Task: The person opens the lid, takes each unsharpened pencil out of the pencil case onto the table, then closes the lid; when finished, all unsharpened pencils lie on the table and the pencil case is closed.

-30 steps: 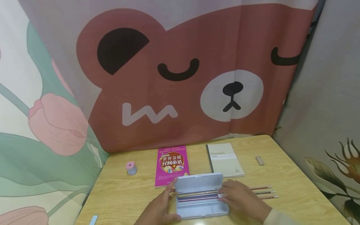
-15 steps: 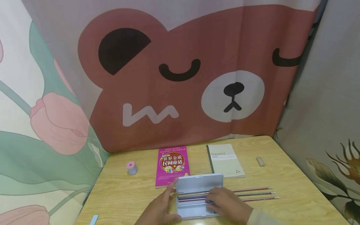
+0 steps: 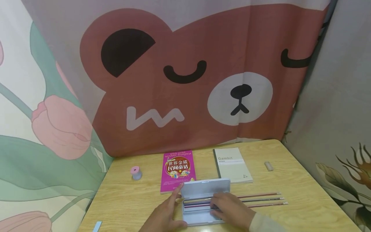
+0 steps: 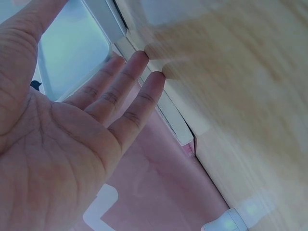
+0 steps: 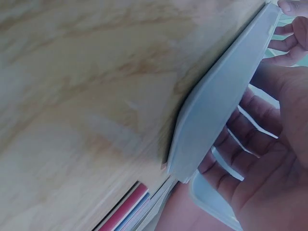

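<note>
A pale pencil case (image 3: 200, 219) lies on the table with its lid (image 3: 205, 189) raised. Several pencils (image 3: 197, 204) lie side by side in its rear compartment. My left hand (image 3: 163, 214) is at the case's left end, index finger up against the lid and thumb at the front corner; the other fingers stretch out straight in the left wrist view. My right hand (image 3: 233, 209) reaches over the case's right half, bent fingers down among the pencils. Its fingertips are hidden behind the case wall (image 5: 216, 106) in the right wrist view, so I cannot tell whether they pinch a pencil.
Three more pencils (image 3: 266, 200) lie on the table right of the case. Behind are a magenta book (image 3: 178, 170) and a cream notebook (image 3: 233, 166). An eraser (image 3: 268, 166) lies far right, a pink-topped cylinder (image 3: 136, 173) left, a light-blue strip (image 3: 97, 226) front left.
My right hand has moved left from the case's right end to over the pencils inside, uncovering more of the three pencils on the table. My left hand stays put.
</note>
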Motion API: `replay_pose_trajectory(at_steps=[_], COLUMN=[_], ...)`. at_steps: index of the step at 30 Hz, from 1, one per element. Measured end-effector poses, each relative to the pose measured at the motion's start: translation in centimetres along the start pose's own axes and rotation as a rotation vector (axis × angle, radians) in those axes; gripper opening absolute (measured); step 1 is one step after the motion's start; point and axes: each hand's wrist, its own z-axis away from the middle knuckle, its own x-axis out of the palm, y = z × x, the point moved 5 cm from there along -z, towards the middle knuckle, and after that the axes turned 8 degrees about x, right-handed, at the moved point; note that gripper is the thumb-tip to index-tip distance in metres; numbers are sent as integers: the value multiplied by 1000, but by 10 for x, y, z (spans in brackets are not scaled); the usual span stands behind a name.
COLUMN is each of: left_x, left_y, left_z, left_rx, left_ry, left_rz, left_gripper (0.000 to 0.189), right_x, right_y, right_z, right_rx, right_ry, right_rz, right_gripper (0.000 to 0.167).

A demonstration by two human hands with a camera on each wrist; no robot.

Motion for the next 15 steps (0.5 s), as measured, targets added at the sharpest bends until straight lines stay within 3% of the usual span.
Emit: replay_pose_trajectory(at_steps=[15], left_x=[-1], left_y=[-1], left_z=[-1], left_rx=[41], left_ry=[18], left_rz=[-32], left_gripper=[137], right_x=[-1], right_y=[-2], right_z=[2], right_rx=[-61], right_ry=[111], right_rz=[4], right_gripper=[12])
